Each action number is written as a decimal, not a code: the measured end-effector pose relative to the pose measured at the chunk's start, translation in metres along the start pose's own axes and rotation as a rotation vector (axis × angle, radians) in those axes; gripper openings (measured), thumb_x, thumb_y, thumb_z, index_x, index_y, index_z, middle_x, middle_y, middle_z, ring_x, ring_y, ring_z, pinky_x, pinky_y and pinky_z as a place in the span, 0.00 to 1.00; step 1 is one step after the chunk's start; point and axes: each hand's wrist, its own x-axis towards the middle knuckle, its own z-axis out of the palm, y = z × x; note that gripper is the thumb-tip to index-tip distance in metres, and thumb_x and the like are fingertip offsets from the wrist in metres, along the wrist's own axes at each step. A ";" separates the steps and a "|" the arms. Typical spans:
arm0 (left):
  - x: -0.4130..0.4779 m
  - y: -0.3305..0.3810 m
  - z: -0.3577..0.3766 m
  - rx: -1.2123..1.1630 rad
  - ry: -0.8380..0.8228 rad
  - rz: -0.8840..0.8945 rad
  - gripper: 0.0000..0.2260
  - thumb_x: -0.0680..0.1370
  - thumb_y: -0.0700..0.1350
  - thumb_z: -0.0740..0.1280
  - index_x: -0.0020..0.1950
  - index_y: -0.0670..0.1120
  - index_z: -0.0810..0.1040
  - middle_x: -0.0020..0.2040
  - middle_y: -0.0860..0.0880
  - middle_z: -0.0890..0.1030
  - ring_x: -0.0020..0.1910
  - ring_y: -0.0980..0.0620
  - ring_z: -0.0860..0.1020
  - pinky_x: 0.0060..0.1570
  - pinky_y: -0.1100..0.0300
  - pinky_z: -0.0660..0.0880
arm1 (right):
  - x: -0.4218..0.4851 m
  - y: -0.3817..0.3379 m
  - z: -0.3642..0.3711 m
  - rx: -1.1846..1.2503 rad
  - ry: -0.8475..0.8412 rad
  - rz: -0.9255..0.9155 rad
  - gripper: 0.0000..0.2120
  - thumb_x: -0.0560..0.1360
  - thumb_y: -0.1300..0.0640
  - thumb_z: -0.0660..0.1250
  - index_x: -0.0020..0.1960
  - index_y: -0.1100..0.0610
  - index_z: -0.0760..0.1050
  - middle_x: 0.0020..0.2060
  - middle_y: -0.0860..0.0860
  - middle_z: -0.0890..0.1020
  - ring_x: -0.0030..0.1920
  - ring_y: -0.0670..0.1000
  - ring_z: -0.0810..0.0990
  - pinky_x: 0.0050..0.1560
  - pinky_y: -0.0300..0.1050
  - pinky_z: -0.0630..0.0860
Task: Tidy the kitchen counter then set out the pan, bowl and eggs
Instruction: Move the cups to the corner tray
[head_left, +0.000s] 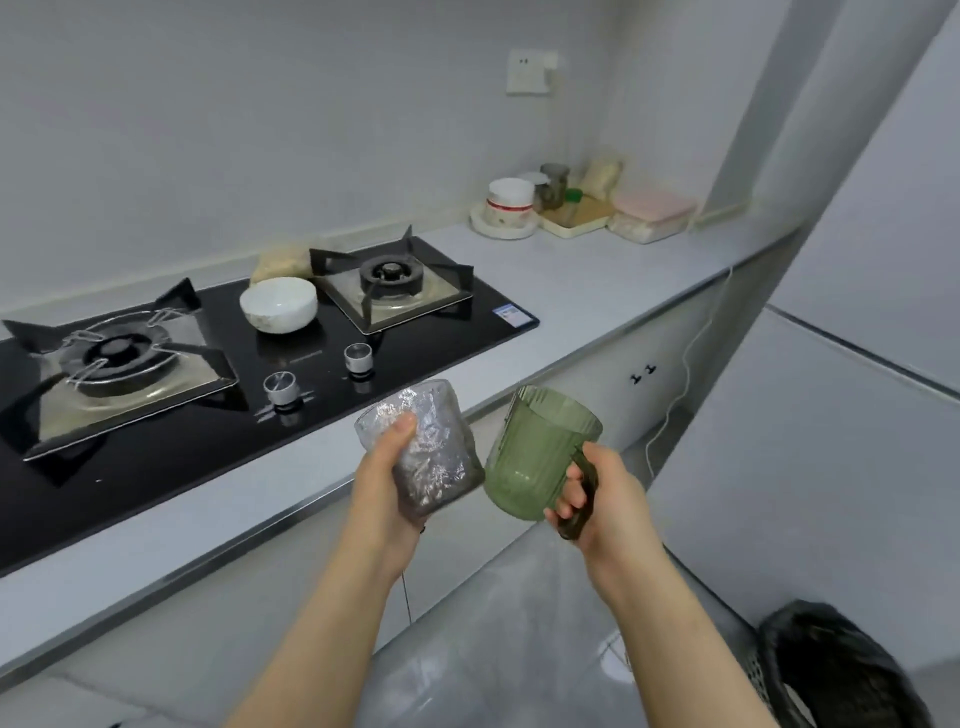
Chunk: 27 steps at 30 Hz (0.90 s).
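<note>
My left hand (387, 475) grips a clear textured glass (436, 457), thumb across its side, held in the air just off the counter's front edge. My right hand (597, 499) holds a green ribbed glass mug (535, 457) by its dark handle, right beside the clear glass. A white bowl (279, 304) stands on the black gas hob (171, 431) between the two burners. No pan or eggs are in view.
The grey counter (571, 280) runs to the right corner, where white containers (511, 205), jars, a tray and a pink-lidded box (652, 213) stand. A bag of food lies behind the bowl. A bin with a black bag (836, 670) stands on the floor at lower right.
</note>
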 end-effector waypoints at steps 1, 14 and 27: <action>0.006 -0.006 0.011 0.009 -0.004 -0.019 0.09 0.74 0.48 0.63 0.50 0.46 0.78 0.38 0.48 0.85 0.36 0.52 0.84 0.36 0.58 0.81 | 0.005 -0.006 -0.011 0.017 0.026 -0.008 0.16 0.78 0.54 0.56 0.33 0.56 0.65 0.16 0.47 0.64 0.20 0.47 0.64 0.32 0.42 0.68; 0.144 -0.050 0.128 0.124 -0.095 -0.113 0.27 0.67 0.48 0.70 0.65 0.44 0.73 0.56 0.42 0.81 0.49 0.45 0.81 0.40 0.55 0.81 | 0.114 -0.089 -0.072 0.127 0.157 -0.085 0.16 0.79 0.54 0.56 0.34 0.57 0.66 0.19 0.48 0.64 0.24 0.50 0.63 0.33 0.44 0.68; 0.364 -0.026 0.248 0.158 -0.154 -0.023 0.20 0.71 0.45 0.69 0.62 0.45 0.73 0.54 0.43 0.81 0.53 0.44 0.80 0.46 0.54 0.78 | 0.307 -0.226 -0.044 0.097 0.205 -0.205 0.18 0.79 0.55 0.55 0.32 0.56 0.67 0.19 0.49 0.67 0.25 0.50 0.65 0.32 0.44 0.66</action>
